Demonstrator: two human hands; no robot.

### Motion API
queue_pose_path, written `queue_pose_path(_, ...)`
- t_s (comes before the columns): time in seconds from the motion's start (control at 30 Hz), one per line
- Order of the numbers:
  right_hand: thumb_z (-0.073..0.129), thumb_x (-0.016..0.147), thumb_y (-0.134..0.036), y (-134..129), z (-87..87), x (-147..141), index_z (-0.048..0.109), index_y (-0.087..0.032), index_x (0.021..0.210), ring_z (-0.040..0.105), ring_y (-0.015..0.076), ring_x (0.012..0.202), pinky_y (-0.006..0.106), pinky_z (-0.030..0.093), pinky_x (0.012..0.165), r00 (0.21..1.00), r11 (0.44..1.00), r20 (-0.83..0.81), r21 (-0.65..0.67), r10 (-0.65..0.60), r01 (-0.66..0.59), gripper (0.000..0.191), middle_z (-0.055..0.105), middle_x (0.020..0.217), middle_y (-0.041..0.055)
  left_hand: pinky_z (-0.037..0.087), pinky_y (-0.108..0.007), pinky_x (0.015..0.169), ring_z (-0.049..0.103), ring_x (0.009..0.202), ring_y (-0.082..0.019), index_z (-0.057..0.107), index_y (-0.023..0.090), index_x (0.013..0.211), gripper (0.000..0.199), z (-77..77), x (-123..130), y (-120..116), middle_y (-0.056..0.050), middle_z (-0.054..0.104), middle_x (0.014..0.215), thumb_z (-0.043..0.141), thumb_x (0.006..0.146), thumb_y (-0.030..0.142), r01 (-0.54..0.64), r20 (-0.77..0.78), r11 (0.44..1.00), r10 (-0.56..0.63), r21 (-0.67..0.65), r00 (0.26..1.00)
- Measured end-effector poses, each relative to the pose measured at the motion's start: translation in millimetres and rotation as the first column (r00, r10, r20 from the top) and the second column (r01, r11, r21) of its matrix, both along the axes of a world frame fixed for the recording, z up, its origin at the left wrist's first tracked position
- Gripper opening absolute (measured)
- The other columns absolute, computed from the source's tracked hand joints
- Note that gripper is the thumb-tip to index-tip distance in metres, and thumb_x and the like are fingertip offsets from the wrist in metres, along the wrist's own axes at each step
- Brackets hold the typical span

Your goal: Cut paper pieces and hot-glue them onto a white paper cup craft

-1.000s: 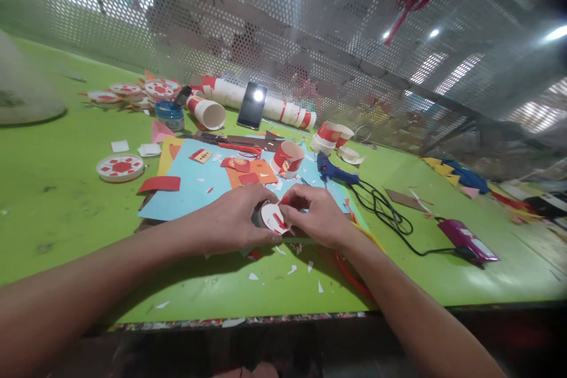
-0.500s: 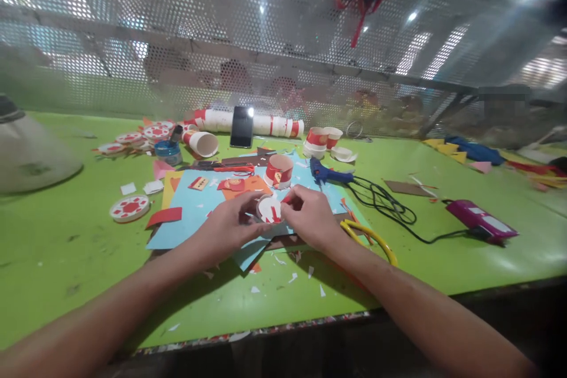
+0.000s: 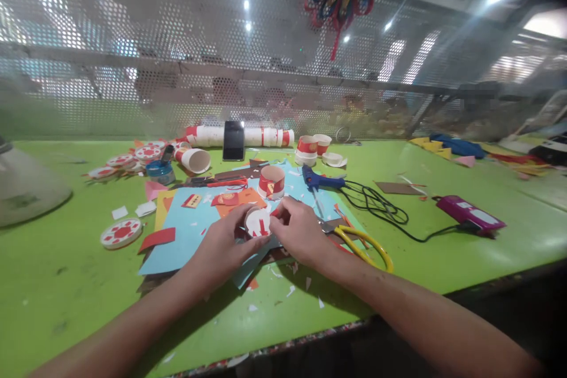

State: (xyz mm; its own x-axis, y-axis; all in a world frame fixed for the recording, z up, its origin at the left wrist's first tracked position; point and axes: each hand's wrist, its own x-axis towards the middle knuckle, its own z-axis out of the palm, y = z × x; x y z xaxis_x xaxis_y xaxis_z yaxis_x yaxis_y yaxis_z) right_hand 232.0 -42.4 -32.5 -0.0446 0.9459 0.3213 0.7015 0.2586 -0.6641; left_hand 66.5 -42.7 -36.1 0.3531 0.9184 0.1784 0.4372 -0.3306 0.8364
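My left hand [image 3: 225, 236] is wrapped round a small white disc [image 3: 257, 222] with red marks on its face. At the disc's right edge, my right hand [image 3: 296, 227] pinches a small red piece [image 3: 275, 212]. Both hands are over light blue paper sheets [image 3: 177, 236]. Just behind them a red and white cup ring [image 3: 271, 182] stands upright. Yellow-handled scissors [image 3: 363, 245] lie beside my right wrist, and a blue glue gun [image 3: 325, 179] rests behind it. A finished-looking white disc with red dots [image 3: 121, 233] lies to the left.
Behind are a phone [image 3: 233, 140], a long white tube [image 3: 248, 136], paper cups [image 3: 306, 150] and a blue jar [image 3: 160, 171]. A purple device [image 3: 470, 214] with a black cable lies right. Paper scraps [image 3: 252, 308] dot the green table [image 3: 88, 283].
The camera view has shifted slightly, so the table things appear lower and further left. More red marks show on the held disc. Both hands remain at it.
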Motion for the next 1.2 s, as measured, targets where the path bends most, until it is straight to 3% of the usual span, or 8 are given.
queue_pose_path(0.2, 0.055, 0.072, -0.021, -2, 9.2, 2, 0.051, -0.019, 0.066, 0.050, 0.0101, 0.051, 0.022, 0.036, 0.049, 0.983, 0.988, -0.180, -0.141, 0.030, -0.056, 0.007, 0.055, 0.056, -0.0039, 0.049, -0.038, 0.085, 0.062, 0.097, -0.024, 0.052, 0.013, 0.117, 0.051, 2.4, -2, 4, -0.011, 0.066, 0.110, 0.066, 0.073, 0.036, 0.044, 0.111, 0.997, -0.037, -0.062, 0.993)
queue_pose_path(0.3, 0.057, 0.074, -0.023, -4, 14.2, 4, 0.054, -0.019, 0.071, 0.049, 0.0088, 0.041, 0.021, 0.037, 0.041, 0.937, 0.937, -0.346, -0.310, 0.049, -0.163, 0.005, 0.054, 0.052, -0.0055, 0.049, -0.037, 0.085, 0.062, 0.096, -0.023, 0.055, 0.015, 0.114, 0.047, 4.1, -2, 4, -0.009, 0.067, 0.108, 0.068, 0.073, 0.035, 0.079, 0.186, 0.993, -0.061, -0.093, 0.981)
queue_pose_path(0.4, 0.058, 0.075, -0.024, -4, 18.0, 7, 0.056, -0.017, 0.068, 0.050, 0.0074, 0.038, 0.019, 0.040, 0.037, 0.834, 0.822, -0.552, -0.469, 0.012, -0.322, 0.010, 0.057, 0.053, -0.0040, 0.049, -0.036, 0.085, 0.062, 0.094, -0.022, 0.057, 0.016, 0.111, 0.043, 5.8, -3, 4, -0.008, 0.067, 0.106, 0.068, 0.074, 0.033, 0.092, 0.217, 0.990, -0.067, -0.105, 0.974)
queue_pose_path(0.47, 0.060, 0.075, -0.025, -3, 19.1, 9, 0.057, -0.015, 0.065, 0.052, 0.0067, 0.039, 0.018, 0.042, 0.037, 0.744, 0.763, -0.668, -0.485, -0.009, -0.427, 0.015, 0.059, 0.055, -0.0019, 0.049, -0.036, 0.085, 0.062, 0.094, -0.021, 0.056, 0.016, 0.112, 0.043, 7.2, -4, 4, -0.008, 0.067, 0.106, 0.068, 0.074, 0.032, 0.095, 0.220, 0.990, -0.070, -0.106, 0.973)
queue_pose_path(0.63, 0.072, 0.070, -0.038, 1, 15.7, 12, 0.058, -0.013, 0.067, 0.053, 0.0066, 0.040, 0.018, 0.044, 0.037, 0.586, 0.703, -0.810, -0.417, 0.000, -0.576, 0.028, 0.061, 0.055, -0.0003, 0.050, -0.035, 0.082, 0.063, 0.092, -0.023, 0.056, 0.014, 0.115, 0.046, 8.9, -6, 3, -0.009, 0.068, 0.106, 0.067, 0.074, 0.033, 0.069, 0.191, 0.994, -0.051, -0.088, 0.980)
queue_pose_path(0.77, 0.076, 0.068, -0.040, 3, 11.3, 13, 0.058, -0.012, 0.071, 0.054, 0.0065, 0.042, 0.017, 0.045, 0.037, 0.523, 0.695, -0.852, -0.375, 0.001, -0.613, 0.034, 0.062, 0.058, -0.0001, 0.050, -0.037, 0.086, 0.062, 0.098, -0.025, 0.052, 0.015, 0.122, 0.054, 5.6, -5, 3, -0.011, 0.064, 0.117, 0.066, 0.073, 0.032, -0.009, 0.165, 1.000, 0.011, -0.013, 0.986)
queue_pose_path(0.9, 0.077, 0.066, -0.044, 3, 8.7, 11, 0.057, -0.012, 0.071, 0.053, 0.0065, 0.042, 0.017, 0.044, 0.037, 0.496, 0.718, -0.868, -0.348, -0.005, -0.603, 0.037, 0.062, 0.057, -0.0004, 0.052, -0.038, 0.081, 0.065, 0.091, -0.024, 0.051, 0.017, 0.123, 0.054, 4.5, -3, 2, -0.012, 0.064, 0.118, 0.066, 0.073, 0.030, -0.093, 0.162, 0.996, 0.089, 0.017, 0.983)
queue_pose_path(1.2, 0.078, 0.064, -0.044, 1, 6.8, 7, 0.056, -0.013, 0.068, 0.052, 0.0064, 0.042, 0.018, 0.042, 0.038, 0.498, 0.746, -0.867, -0.340, -0.014, -0.572, 0.039, 0.061, 0.055, -0.0010, 0.051, -0.035, 0.086, 0.064, 0.098, -0.024, 0.053, 0.019, 0.121, 0.053, -1.1, -1, 3, -0.010, 0.064, 0.119, 0.067, 0.071, 0.026, -0.120, 0.167, 0.991, 0.109, 0.057, 0.980)
